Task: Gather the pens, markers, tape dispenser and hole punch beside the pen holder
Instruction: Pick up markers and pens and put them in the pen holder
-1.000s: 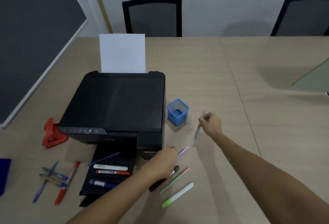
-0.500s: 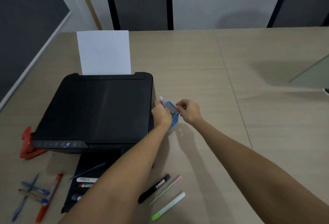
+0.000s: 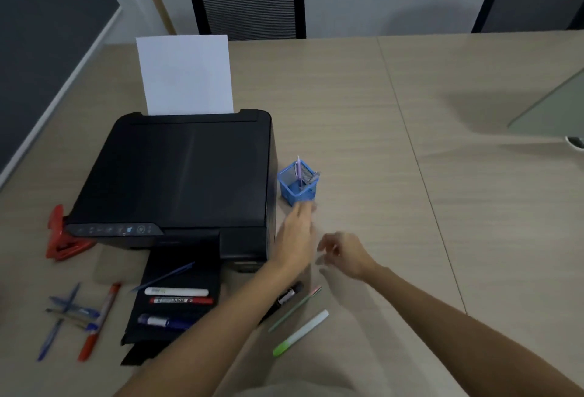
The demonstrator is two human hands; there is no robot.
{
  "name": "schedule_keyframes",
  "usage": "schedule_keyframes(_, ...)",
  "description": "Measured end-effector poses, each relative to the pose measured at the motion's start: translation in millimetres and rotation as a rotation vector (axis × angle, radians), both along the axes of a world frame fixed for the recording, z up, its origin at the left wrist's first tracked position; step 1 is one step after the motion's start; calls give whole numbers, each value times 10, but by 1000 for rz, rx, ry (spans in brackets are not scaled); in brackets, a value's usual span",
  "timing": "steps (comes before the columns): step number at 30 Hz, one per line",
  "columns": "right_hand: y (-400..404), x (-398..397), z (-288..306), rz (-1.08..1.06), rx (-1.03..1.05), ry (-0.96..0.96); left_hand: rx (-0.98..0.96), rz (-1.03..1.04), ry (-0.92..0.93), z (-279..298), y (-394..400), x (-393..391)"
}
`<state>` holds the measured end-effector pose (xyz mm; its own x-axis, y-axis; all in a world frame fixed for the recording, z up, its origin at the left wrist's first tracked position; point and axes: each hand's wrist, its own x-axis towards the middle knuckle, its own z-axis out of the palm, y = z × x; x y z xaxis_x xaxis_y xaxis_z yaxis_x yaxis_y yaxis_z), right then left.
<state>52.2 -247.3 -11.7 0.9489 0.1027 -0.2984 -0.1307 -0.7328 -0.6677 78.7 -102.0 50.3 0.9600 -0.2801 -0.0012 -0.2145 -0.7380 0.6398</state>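
Left hand (image 3: 297, 235) open, fingers flat and blurred, empty, just in front of pen holder (image 3: 298, 183). Right hand (image 3: 344, 253) open too, fingers loosely curled, empty, in front-right of holder, apart from it. Both above surface (image 3: 410, 207), no contact w/ any item.

Pen holder: blue mesh, upright, just right of printer (image 3: 177, 172). Inside: purple pen (image 3: 297, 172) upright, grey pen (image 3: 311, 179) leaning right.

In front of holder, past the hands: black marker (image 3: 289, 295) partly under left forearm, thin green pen (image 3: 295, 308) beside it, white-green highlighter (image 3: 300, 333) nearest camera, all lying on surface.

Front-left of holder, on printer's output tray (image 3: 148, 330): blue pen (image 3: 164, 276), white marker (image 3: 177, 291), red marker (image 3: 181, 301), purple marker (image 3: 161, 321).

Far left of holder: red hole punch (image 3: 60, 235) touching printer's left front corner; cluster of blue pens (image 3: 66, 311) and orange-red marker (image 3: 99, 321) on surface. Tape dispenser not made out.

White sheet (image 3: 185, 76) standing in printer's rear feed, behind-left of holder.
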Motion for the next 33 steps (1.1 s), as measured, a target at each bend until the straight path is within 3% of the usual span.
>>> schedule_keyframes(5, 209, -419, -282, 205, -135, 95, 468, -161, 407, -528, 356, -521)
schedule_keyframes(11, 103, -477, -324, 283, -279, 77, 664, -244, 458, -655, 365, -569)
schedule_keyframes(14, -134, -438, -246, 243, -271, 106, 532, -227, 414, -378, 252, -515)
schedule_keyframes(20, -608, -199, 157, -66, -63, -20, -179, 9, -33, 549, 83, 75)
schedule_keyframes(22, -712, -38, 358, -195, 53, -90, -272, 153, -118, 656, 86, 428)
schedule_keyframes(26, -768, 386, 715, -427, 237, -207, -143, 306, -45, 486, 72, 917)
schedule_keyframes(30, -605, 790, 884, -459, 76, -360, 30, 300, 31, 331, -92, 1001)
schedule_keyframes(33, -410, 1024, 884, -361, -9, -345, 167, 247, 101, 274, -211, 1025)
